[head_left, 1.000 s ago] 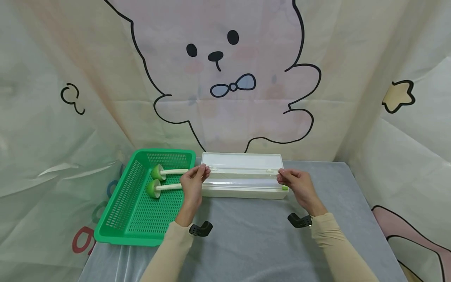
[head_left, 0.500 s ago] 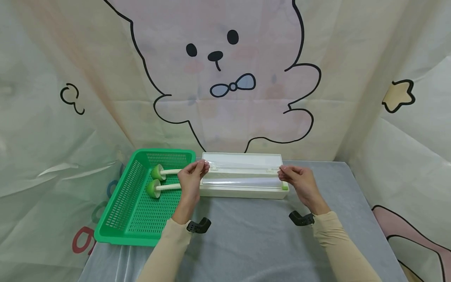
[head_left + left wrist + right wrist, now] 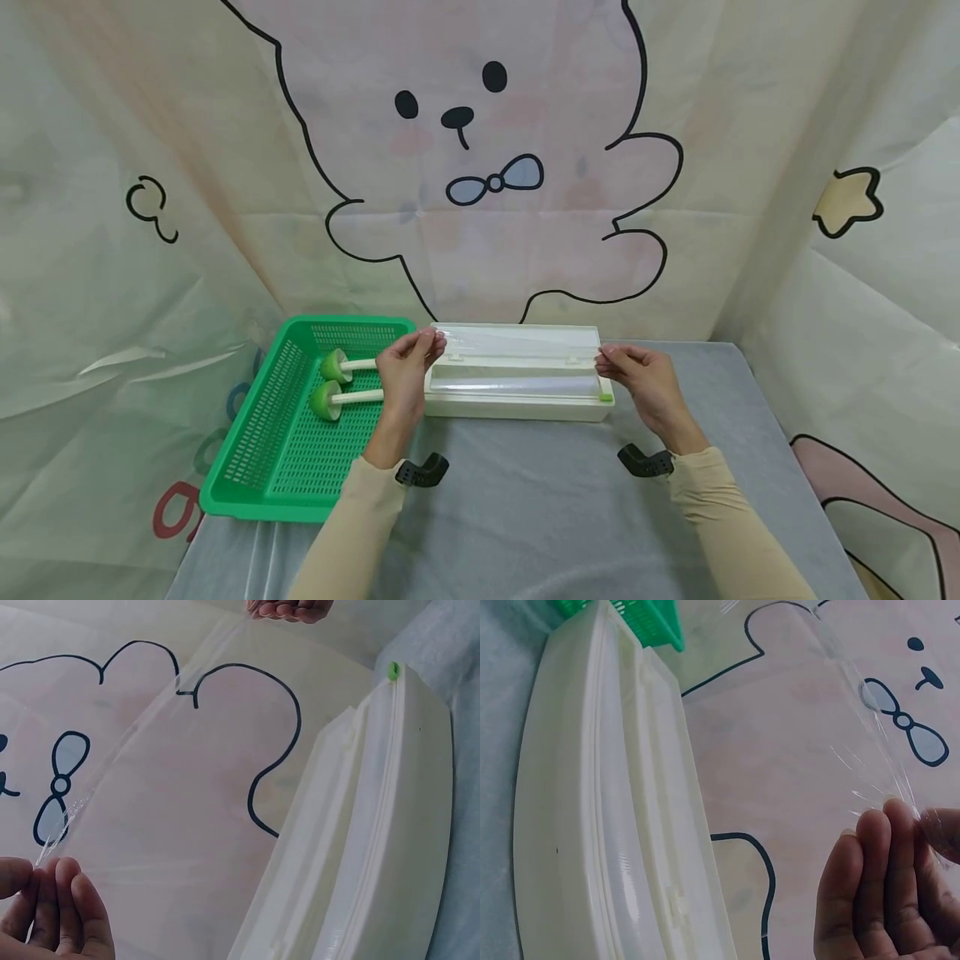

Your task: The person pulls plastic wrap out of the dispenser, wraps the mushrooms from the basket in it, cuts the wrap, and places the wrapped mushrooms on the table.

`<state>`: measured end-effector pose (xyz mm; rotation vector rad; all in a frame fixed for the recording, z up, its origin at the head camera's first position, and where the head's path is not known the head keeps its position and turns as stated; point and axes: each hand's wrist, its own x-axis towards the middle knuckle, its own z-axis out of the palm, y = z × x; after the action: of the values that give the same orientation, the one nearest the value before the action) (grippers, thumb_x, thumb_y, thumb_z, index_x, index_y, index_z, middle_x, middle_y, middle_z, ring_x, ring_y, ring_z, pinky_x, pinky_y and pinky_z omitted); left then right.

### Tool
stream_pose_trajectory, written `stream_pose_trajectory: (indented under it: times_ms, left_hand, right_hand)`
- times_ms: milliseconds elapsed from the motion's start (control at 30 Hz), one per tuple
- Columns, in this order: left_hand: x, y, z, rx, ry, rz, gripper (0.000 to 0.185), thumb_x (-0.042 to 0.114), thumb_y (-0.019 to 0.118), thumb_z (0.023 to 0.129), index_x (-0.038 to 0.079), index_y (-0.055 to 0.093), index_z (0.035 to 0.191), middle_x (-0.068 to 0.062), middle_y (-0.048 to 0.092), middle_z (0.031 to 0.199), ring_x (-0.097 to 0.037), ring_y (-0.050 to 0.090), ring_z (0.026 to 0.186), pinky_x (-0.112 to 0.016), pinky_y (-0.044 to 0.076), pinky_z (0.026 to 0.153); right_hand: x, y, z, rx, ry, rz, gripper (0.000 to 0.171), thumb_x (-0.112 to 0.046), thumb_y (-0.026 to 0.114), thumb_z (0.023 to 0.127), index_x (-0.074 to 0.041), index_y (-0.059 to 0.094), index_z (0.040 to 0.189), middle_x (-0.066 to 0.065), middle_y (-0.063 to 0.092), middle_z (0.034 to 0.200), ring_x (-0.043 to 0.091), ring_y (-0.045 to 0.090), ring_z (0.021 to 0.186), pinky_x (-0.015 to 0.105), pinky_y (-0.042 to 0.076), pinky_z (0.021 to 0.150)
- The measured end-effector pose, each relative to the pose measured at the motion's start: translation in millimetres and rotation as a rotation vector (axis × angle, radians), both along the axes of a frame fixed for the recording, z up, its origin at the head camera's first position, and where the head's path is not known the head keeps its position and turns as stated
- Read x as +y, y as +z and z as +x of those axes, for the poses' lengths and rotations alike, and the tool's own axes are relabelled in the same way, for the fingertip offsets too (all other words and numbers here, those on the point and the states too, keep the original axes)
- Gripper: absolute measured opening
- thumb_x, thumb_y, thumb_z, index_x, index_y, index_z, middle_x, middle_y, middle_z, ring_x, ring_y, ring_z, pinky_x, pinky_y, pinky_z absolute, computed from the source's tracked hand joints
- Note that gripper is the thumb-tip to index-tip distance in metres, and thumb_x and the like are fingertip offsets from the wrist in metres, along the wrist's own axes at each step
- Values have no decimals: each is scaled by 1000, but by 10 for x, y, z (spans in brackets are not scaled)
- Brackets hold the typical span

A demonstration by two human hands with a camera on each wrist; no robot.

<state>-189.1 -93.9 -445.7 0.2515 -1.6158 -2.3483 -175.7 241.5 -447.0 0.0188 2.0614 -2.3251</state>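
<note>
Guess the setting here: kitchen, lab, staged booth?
Most likely a staged recording booth, not a real kitchen. Cartoon bear sheets hang as walls on three sides, the table is draped in grey cloth, and only props sit on it: a cling film dispenser and a green basket.

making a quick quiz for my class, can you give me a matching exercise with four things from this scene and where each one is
Things:
1. plastic wrap
2. basket
3. wrap box
4. green-headed tools

Places or states:
A. lying inside the basket
B. pinched at its two ends by both hands, stretched above the box
C. green, left of the box
D. cream, open on the grey table

Pairs: 1-B, 2-C, 3-D, 4-A
</note>
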Motion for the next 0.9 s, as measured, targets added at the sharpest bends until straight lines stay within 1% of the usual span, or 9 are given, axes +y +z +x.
stream_pose_trajectory:
  times_ms: [100, 233, 367, 567, 767, 900]
  left_hand:
    - [2, 41, 0, 0, -7, -4, 21, 11, 70, 97, -7, 72, 109, -14, 75, 98, -21, 74, 89, -35, 58, 86]
    - [3, 84, -3, 22, -16, 16, 20, 8, 69, 97, -8, 71, 109, -15, 75, 97, -21, 74, 88, -36, 58, 85]
    - [6, 121, -2, 48, -19, 33, 19, 7, 69, 97, -9, 71, 108, -12, 76, 93, -20, 74, 86, -36, 59, 85]
    - [8, 181, 15, 82, -23, 58, 18, 6, 70, 96, -9, 71, 105, -11, 76, 91, -20, 74, 84, -37, 59, 85]
    - [9, 232, 34, 107, -32, 59, 16, 5, 69, 96, -9, 72, 104, -12, 75, 91, -20, 74, 85, -37, 59, 85]
    - [10, 264, 48, 113, -25, 49, 17, 5, 70, 96, -9, 72, 104, -10, 75, 90, -19, 74, 84, -37, 59, 84]
  right_hand:
    - [3, 31, 10, 2, -2, -11, 39, -13, 65, 100, 21, 58, 119, 5, 74, 93, 14, 72, 86, 27, 58, 82]
    - [8, 73, 26, 8, -6, -27, 33, -12, 66, 99, 17, 63, 114, 5, 74, 92, 14, 72, 85, 27, 58, 82]
    - [6, 120, 44, 16, -9, -33, 33, -13, 68, 99, 17, 64, 113, 4, 75, 91, 15, 72, 85, 27, 58, 82]
    - [1, 181, 62, 26, -23, -14, 23, -13, 68, 99, 9, 70, 107, 3, 75, 91, 14, 72, 85, 27, 58, 82]
    - [13, 221, 82, 51, -19, -38, 18, -12, 67, 99, 5, 72, 104, 4, 74, 90, 14, 72, 84, 27, 58, 81]
    - [17, 246, 97, 62, -13, -60, 14, -10, 68, 98, 2, 74, 102, 5, 75, 90, 14, 73, 83, 28, 59, 81]
